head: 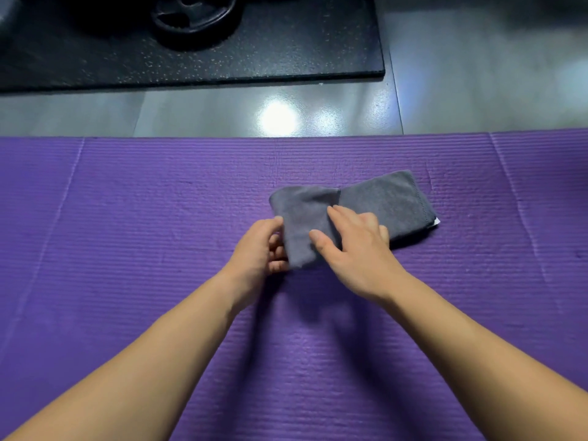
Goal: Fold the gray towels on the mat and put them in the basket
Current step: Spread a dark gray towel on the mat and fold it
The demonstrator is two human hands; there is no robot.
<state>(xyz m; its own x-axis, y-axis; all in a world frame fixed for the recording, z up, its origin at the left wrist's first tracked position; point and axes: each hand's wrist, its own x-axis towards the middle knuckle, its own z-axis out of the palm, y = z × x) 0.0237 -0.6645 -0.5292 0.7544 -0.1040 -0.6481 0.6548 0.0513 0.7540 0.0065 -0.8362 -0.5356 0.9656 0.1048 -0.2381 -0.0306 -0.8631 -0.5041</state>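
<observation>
Head view: gray towel [388, 202] lies part-folded on the purple mat [127, 218], nearer its far edge; left grip [261, 246] pinches the towel's left end, right grip [353, 246] rests spread flat on it

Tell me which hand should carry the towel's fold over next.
Left, probably. The left hand grips the lifted left end of the gray towel; the right hand lies flat on its middle, holding it down.
</observation>
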